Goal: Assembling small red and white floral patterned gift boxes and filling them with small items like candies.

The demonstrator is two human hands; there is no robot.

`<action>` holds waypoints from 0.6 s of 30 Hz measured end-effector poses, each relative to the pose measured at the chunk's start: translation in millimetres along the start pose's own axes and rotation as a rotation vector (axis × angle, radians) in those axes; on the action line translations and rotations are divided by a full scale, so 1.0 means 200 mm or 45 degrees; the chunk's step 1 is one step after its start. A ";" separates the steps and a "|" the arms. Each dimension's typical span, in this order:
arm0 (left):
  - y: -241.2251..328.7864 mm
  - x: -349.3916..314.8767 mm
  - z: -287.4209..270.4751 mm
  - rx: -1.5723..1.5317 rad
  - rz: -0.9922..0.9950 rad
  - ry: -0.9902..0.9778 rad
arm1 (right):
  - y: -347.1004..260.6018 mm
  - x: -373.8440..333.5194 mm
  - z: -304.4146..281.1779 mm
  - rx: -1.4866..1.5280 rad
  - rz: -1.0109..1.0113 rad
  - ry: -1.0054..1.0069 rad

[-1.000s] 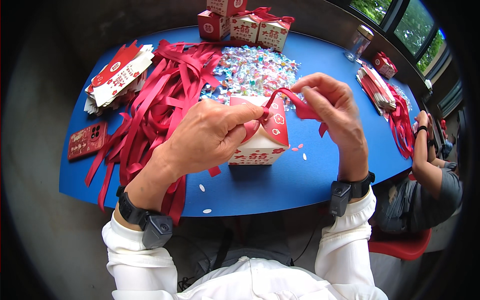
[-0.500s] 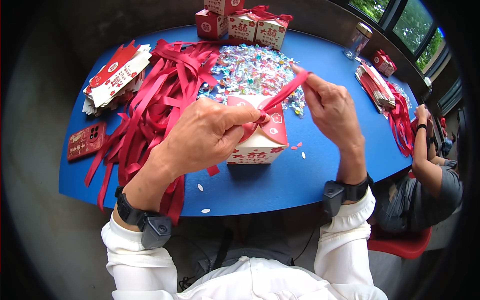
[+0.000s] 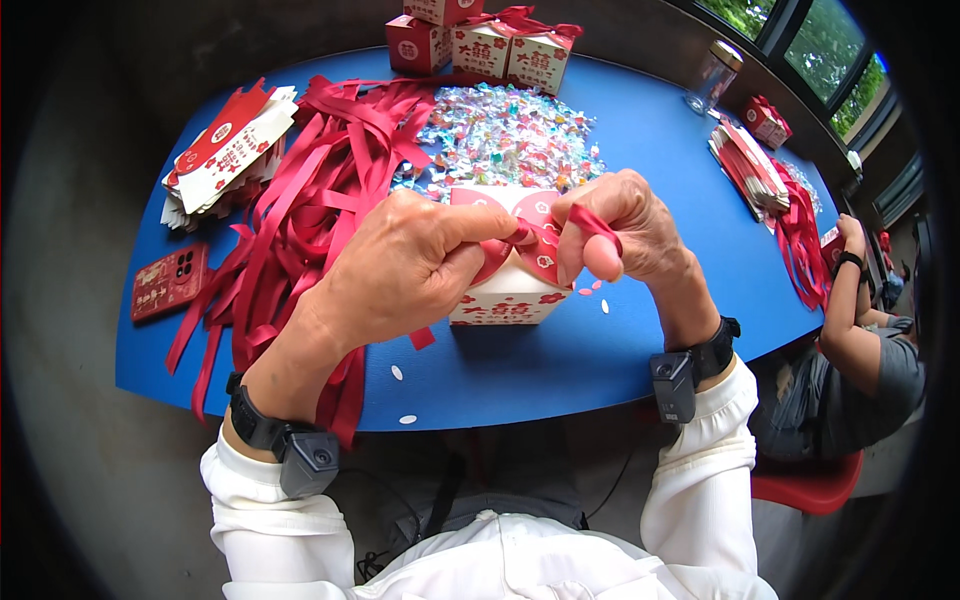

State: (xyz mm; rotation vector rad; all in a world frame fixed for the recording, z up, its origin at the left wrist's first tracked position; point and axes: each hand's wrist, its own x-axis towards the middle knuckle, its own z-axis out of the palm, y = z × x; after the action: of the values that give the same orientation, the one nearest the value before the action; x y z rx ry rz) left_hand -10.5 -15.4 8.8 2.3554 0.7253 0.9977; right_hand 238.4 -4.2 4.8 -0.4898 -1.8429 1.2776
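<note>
A small white and red gift box (image 3: 503,305) with printed flowers stands on the blue table in front of me. Over its top left, my left hand (image 3: 405,255) is closed, its index finger and thumb pinching the red ribbon at the middle of the lid. My right hand (image 3: 625,225) is closed at the box's right side, with a red ribbon (image 3: 597,229) running over its fingers and thumb. The ribbon's knot, if there is one, is hidden by my left fingertips.
A heap of red ribbons (image 3: 300,210) lies left, beside flat box blanks (image 3: 232,155) and a red phone (image 3: 171,283). Wrapped candies (image 3: 510,135) are piled behind the box. Finished boxes (image 3: 482,50) and a bottle (image 3: 714,76) stand farther back. A co-worker (image 3: 850,345) sits at right.
My right hand has come down and nearer the box, curling the ribbon end that was stretched up to the right. My left hand keeps its pinch.
</note>
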 end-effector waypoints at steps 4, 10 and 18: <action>0.02 0.00 -0.01 -0.020 0.001 0.011 | -0.05 0.02 0.05 -0.417 0.071 -0.078; 0.01 -0.01 0.01 -0.199 0.039 0.057 | -0.07 0.02 0.08 -0.821 0.084 0.028; 0.01 -0.01 -0.04 -0.271 0.068 -0.124 | -0.11 0.02 0.12 -0.928 0.292 0.097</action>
State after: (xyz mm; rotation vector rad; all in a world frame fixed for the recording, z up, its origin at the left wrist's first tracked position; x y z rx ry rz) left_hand -16.6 -16.6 14.0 2.2304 0.4958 0.9264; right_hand 219.2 -24.1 23.7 -1.1445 -2.2024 0.6671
